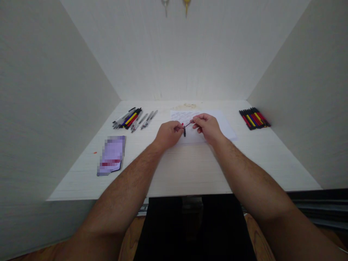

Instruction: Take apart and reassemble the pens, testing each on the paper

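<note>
Over the white paper (185,116), my two hands are close together with a thin dark-red pen refill (187,125) slanting between them. The fingertips of my right hand (208,127) pinch its upper right end. My left hand (170,134) is closed at the lower left end, and a small bright-red piece (182,124) shows by its fingertips. Just beside those fingertips is a small black pen part (185,132); whether it is held or lies on the paper I cannot tell. Both hands have their fingers bent in a pinch.
Marker pens (254,118) lie in a row at the right wall. On the left are coloured markers (132,118) with clear pens (147,120) beside them. A blurred purple phone-like object (112,154) lies nearer, by a small orange bit (95,152). Walls enclose the white table (190,170).
</note>
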`<state>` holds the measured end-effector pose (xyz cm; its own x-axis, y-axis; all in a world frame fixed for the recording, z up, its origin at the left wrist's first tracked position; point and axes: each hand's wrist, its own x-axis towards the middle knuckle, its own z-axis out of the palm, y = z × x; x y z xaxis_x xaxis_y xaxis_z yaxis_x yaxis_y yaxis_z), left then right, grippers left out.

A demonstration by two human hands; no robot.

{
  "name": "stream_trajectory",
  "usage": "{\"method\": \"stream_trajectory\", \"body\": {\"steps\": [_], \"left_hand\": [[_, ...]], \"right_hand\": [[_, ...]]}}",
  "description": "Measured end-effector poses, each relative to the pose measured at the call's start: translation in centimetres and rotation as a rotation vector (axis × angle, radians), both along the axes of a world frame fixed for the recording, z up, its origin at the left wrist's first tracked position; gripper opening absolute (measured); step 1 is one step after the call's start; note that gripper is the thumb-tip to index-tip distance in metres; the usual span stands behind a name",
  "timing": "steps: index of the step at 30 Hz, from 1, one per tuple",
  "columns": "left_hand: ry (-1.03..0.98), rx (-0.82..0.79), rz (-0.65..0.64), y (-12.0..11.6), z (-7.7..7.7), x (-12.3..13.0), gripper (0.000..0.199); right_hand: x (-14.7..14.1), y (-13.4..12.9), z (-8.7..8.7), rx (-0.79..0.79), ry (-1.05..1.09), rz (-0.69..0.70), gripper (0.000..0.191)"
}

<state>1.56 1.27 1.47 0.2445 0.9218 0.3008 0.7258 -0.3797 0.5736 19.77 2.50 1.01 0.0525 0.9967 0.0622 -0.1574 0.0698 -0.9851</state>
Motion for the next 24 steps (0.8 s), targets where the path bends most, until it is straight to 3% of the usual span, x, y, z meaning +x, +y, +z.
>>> {"method": "stream_trajectory", "body": {"steps": [3,6,11,14,17,24], "left_hand": [[-0.004,0.007,0.013,0.1,0.0,-0.1,0.015],[-0.032,0.009,0.072,0.1,0.1,-0.3,0.016],[-0.046,0.012,0.104,0.0,0.4,-0.3,0.019],[-0.047,0.024,0.092,0.0,0.4,-0.2,0.020],[-0.050,0.029,0.076,0.1,0.3,-0.2,0.019],[-0.052,0.012,-0.034,-0.1,0.0,0.0,0.020]], "right_hand": [[0.2,0.2,0.4,0.002,0.045,-0.106,0.011],[0.5,0.4,0.4,-0.024,-0.086,-0.218,0.009],[0.8,1.0,-1.0,-0.001,-0.516,-0.140,0.012],[0.8,0.9,-1.2,0.037,-0.657,-0.139,0.018],[0.6,0.4,-0.5,0.016,-0.595,-0.129,0.023],[-0.2,-0.4,0.1,-0.005,-0.161,0.059,0.020]]}}
